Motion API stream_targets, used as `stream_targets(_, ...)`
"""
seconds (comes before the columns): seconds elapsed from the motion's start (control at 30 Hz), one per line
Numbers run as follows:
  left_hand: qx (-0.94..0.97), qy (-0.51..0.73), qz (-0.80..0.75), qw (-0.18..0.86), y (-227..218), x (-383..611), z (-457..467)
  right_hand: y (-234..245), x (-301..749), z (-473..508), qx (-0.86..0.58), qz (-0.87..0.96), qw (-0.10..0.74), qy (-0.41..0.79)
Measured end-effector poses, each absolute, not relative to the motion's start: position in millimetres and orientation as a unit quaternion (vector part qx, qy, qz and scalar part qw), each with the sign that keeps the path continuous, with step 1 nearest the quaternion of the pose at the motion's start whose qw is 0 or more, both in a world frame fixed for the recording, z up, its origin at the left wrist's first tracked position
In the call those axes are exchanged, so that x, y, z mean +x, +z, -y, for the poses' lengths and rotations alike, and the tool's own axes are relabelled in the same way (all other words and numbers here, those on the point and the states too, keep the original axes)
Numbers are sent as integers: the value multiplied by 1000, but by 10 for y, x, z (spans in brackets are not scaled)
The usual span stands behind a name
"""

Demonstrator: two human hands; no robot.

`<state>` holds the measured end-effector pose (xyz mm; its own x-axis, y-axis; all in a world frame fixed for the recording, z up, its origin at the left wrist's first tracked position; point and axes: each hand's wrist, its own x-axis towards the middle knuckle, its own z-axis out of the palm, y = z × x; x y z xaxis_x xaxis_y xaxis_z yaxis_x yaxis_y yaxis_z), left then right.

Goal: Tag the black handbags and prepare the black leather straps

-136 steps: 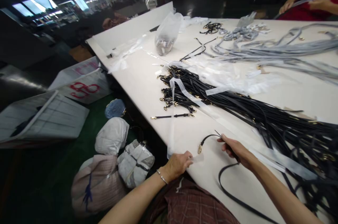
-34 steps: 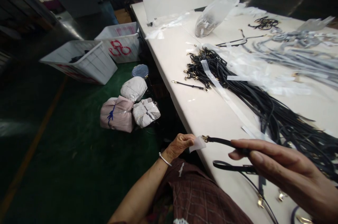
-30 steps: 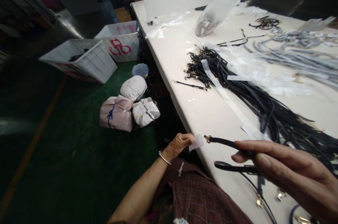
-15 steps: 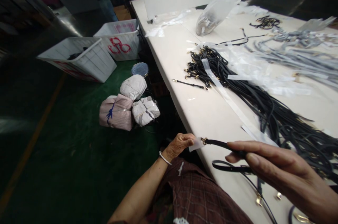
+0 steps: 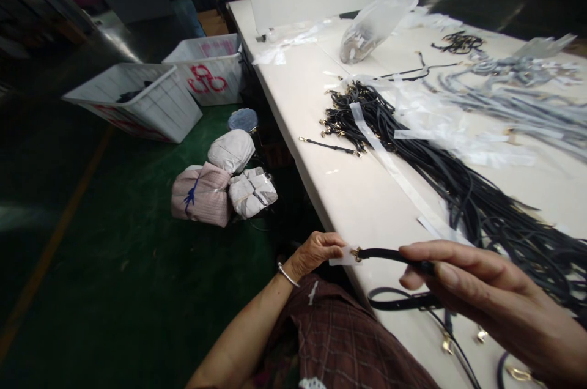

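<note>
Along the near edge of the white table (image 5: 348, 193), the left hand (image 5: 316, 252) pinched a clear slip (image 5: 340, 258) against the gold clasp (image 5: 356, 252) of a black strap (image 5: 387, 253) that the right hand (image 5: 486, 303) clamped between thumb and fingers, work that seemingly wanted the strap held taut and level.

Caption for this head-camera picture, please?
Right hand holds a black strap while left hand pinches clear film at its clasp.

Single head view, looking forward-down, close over table (image 5: 348, 193) edge.
</note>
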<state>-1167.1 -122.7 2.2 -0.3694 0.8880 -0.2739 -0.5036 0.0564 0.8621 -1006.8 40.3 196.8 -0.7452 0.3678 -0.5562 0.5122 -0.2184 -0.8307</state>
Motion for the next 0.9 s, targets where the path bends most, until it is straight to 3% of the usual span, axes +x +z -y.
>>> stream_targets(0.37, 145, 706, -493, 487, 5, -11572, 1185, 1967, -10040, -359, 353, -665, 33, -657)
stream_targets(0.63, 170, 644, -514, 541, 121, -11586, 1228, 1817, -10048, -617, 258, -745, 95, -607)
stream_targets(0.9, 208, 606, -526, 559, 267, -11622, 1198, 1652, -10039, -785, 112, -908, 127, -384)
